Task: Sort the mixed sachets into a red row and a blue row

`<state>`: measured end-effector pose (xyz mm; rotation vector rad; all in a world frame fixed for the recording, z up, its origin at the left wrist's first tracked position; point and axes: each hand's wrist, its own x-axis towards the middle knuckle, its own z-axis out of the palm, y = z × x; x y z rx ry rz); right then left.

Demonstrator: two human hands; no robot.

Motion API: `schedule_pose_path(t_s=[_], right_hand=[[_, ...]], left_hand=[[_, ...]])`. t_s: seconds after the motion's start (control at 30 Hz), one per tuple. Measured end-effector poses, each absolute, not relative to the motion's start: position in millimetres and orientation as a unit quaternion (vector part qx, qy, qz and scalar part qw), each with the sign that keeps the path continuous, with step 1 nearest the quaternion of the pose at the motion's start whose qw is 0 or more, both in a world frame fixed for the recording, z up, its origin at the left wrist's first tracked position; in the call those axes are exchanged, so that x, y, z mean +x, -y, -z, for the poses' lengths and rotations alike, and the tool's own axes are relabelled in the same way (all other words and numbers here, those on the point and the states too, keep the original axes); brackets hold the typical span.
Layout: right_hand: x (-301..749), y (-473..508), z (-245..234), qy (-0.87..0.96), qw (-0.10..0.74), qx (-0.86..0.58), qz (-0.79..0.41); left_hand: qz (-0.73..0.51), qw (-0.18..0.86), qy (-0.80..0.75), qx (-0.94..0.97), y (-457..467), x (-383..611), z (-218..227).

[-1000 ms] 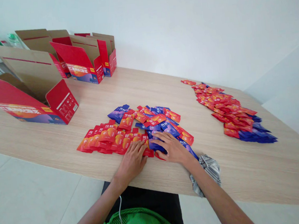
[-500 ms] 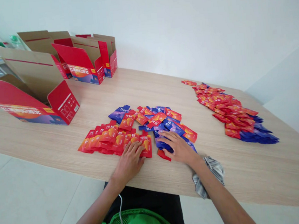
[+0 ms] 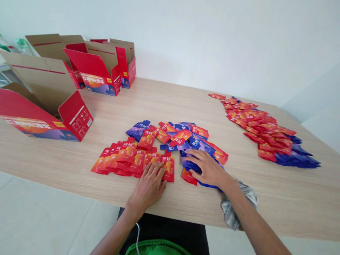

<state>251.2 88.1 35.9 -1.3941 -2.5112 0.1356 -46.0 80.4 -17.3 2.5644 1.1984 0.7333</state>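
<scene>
A heap of small red and blue sachets (image 3: 173, 137) lies on the wooden table (image 3: 143, 102) in front of me. My left hand (image 3: 149, 185) lies flat with fingers stretched out, its fingertips on a red sachet (image 3: 169, 169) at the right end of a fanned row of red sachets (image 3: 121, 158). My right hand (image 3: 207, 168) lies flat, fingers spread, on a small stack of blue sachets (image 3: 191, 164) near the table's front edge.
A second long pile of red and blue sachets (image 3: 266, 130) lies at the right. An open red carton (image 3: 40, 112) stands at the left, with more open cartons (image 3: 104, 69) behind it. A crumpled striped cloth (image 3: 240, 203) sits by my right wrist at the table's edge.
My right hand has pulled the blue sachets to the right and toward the table's edge. A gap has opened between them and the red sachet under my left fingertips.
</scene>
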Motion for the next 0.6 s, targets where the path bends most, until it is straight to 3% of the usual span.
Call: schedule_pose_path(t_s=[0.3,0.6], right_hand=[[224,-108,-47,0.877,0.118,-0.464,-0.031],[138,-189,-36,0.894,0.107,-0.432,-0.044]], left_hand=[[-0.254,0.048,-0.465,0.847,-76,-46,19],[-0.235,0.037,-0.474,0.848,-77,-45,25]])
